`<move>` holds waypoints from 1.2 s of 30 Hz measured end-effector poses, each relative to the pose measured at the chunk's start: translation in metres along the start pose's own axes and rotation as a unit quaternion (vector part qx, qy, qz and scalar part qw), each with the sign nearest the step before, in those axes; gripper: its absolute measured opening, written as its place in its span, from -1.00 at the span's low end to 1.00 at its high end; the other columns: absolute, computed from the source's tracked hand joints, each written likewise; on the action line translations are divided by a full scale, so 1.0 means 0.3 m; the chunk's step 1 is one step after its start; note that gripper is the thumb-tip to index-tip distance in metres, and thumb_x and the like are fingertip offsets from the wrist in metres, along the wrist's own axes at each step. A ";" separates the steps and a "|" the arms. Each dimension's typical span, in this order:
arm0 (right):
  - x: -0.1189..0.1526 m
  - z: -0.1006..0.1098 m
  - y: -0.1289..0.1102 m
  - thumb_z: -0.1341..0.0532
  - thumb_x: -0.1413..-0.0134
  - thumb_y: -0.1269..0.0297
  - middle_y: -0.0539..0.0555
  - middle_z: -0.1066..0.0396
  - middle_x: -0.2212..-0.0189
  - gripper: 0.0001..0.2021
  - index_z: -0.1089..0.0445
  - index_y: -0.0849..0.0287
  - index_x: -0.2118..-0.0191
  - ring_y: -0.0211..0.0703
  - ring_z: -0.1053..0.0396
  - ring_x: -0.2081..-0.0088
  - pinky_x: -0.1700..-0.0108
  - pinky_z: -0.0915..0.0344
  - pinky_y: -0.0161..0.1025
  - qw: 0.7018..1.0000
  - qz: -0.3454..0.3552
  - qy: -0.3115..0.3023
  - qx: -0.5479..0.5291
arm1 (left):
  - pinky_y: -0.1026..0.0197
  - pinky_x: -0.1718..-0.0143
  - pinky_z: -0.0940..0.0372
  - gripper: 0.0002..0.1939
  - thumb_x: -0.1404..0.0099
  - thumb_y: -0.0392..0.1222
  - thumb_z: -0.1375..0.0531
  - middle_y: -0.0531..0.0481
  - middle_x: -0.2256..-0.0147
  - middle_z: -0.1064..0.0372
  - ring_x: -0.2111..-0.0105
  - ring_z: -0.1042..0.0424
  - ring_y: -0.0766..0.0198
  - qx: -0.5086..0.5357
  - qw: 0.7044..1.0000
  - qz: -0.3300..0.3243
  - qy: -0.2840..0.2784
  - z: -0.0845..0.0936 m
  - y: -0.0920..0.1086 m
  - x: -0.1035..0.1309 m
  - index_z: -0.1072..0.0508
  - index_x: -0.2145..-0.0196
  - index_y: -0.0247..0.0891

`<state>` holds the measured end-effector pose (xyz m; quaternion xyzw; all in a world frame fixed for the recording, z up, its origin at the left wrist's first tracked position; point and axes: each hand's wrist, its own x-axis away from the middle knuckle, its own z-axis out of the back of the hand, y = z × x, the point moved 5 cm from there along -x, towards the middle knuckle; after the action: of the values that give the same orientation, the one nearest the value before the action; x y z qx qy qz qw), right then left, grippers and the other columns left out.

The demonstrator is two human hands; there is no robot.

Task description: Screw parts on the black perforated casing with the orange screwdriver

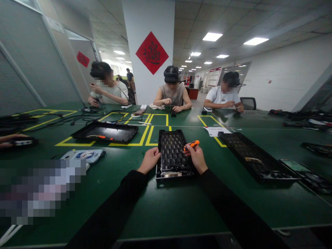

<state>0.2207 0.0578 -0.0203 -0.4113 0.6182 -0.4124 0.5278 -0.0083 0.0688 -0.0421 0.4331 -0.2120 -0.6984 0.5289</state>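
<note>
A black plastic housing point(173, 157) lies flat on the green table before me, with rows of small raised shapes inside and a pale strip near its front end. Curled at its left edge, my left hand point(150, 160) grips the side wall. My right hand point(197, 158) is closed around a screwdriver with an orange handle point(195, 143), held slantwise over the right side of the housing. The screwdriver's tip is too small to make out against the dark interior.
To the right lies a long black housing point(255, 157) beside a white paper point(217, 131). A black tray-like cover point(105, 132) with orange items sits at left, near a phone point(84, 155). Cables run along the left. Several people work across the table; another person's hand point(11, 141) shows at far left.
</note>
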 end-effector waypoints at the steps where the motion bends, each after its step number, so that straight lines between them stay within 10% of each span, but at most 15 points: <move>1: 0.000 0.000 0.000 -0.20 0.07 0.04 0.04 -0.39 0.41 -0.70 -0.30 0.21 0.35 -0.26 -0.37 0.49 0.49 -0.29 -0.33 1.000 0.000 0.000 0.002 | 0.33 0.52 0.09 -0.75 -0.04 -0.27 -0.03 0.18 0.66 0.08 0.59 0.00 0.42 0.001 1.000 0.000 -0.001 -0.001 -0.001 0.000 0.03 0.65 -0.25; 36: 0.001 0.001 0.001 -0.17 0.06 0.00 0.05 -0.35 0.40 -0.66 -0.29 0.21 0.32 -0.26 -0.36 0.46 0.51 -0.32 -0.33 1.000 0.014 0.010 0.024 | 0.33 0.52 0.08 -0.74 -0.05 -0.26 -0.03 0.18 0.65 0.08 0.59 0.00 0.42 0.032 0.999 0.006 -0.002 0.001 0.002 0.003 0.04 0.64 -0.24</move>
<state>0.2209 0.0576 -0.0206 -0.3860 0.6193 -0.4234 0.5370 -0.0084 0.0677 -0.0419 0.4473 -0.2379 -0.6886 0.5189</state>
